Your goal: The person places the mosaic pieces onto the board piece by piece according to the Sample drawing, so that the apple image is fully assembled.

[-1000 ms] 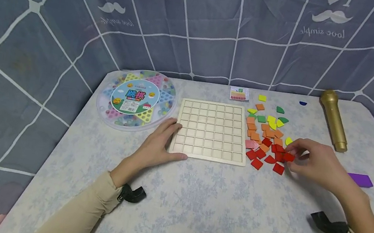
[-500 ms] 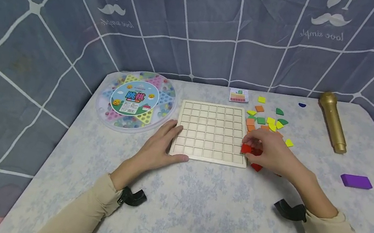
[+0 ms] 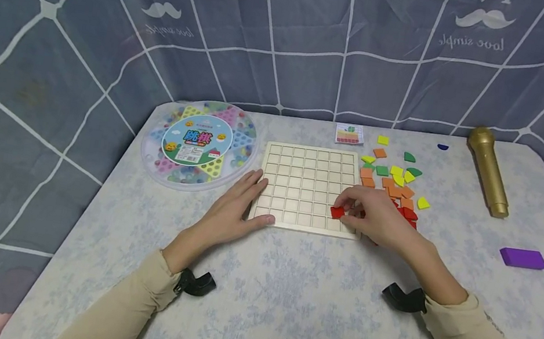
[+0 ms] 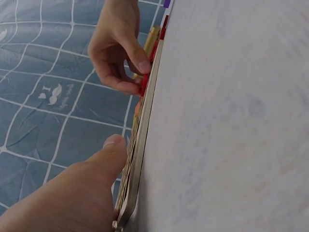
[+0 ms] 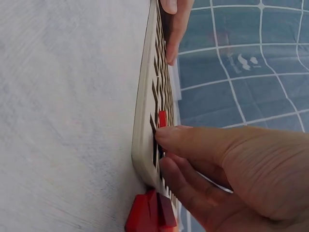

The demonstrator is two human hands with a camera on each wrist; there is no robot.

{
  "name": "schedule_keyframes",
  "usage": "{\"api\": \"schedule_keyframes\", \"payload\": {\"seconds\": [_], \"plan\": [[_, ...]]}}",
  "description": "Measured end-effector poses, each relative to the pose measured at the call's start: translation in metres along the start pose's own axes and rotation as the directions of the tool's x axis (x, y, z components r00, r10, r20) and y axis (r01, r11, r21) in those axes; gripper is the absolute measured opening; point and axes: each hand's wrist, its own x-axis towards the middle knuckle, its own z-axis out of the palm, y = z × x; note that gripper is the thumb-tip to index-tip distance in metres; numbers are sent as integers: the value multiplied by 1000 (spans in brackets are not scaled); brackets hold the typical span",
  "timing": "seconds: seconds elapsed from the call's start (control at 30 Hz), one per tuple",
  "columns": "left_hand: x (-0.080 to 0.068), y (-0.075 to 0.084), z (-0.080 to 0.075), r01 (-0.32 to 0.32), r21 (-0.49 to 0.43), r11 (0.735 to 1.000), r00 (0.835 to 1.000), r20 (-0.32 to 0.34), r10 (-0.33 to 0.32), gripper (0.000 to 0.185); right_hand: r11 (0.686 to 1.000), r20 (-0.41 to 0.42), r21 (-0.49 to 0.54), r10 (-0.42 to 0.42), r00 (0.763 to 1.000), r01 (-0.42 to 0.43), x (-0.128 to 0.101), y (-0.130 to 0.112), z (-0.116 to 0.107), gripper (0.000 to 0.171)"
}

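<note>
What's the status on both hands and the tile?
Left hand flat on wooden grid board edge. Right hand pinching red square tile over a lower-right cell. Nothing blocking.

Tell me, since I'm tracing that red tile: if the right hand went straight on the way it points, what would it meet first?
Probably the left hand at the wooden board's left edge; the right hand points leftward across empty squares, pinching the red tile.

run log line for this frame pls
left hand: flat on wooden grid board, near-left corner | right hand: pinches red square tile over board's near-right cells | loose tiles: right of board
</note>
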Motion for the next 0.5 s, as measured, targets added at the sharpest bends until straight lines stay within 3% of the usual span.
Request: {"api": "schedule_keyframes", "payload": {"seconds": [0.3,0.5], "plan": [[1,2,-2,9,-9,1000,1000,7,-9,88,1000,-50,14,15,999,-15,-3,3,3,21],[1,1,-2,3,-6,1000,1000,13,-3,89,994,-68,72,86,994,-81,-4,2,5,19]]}}
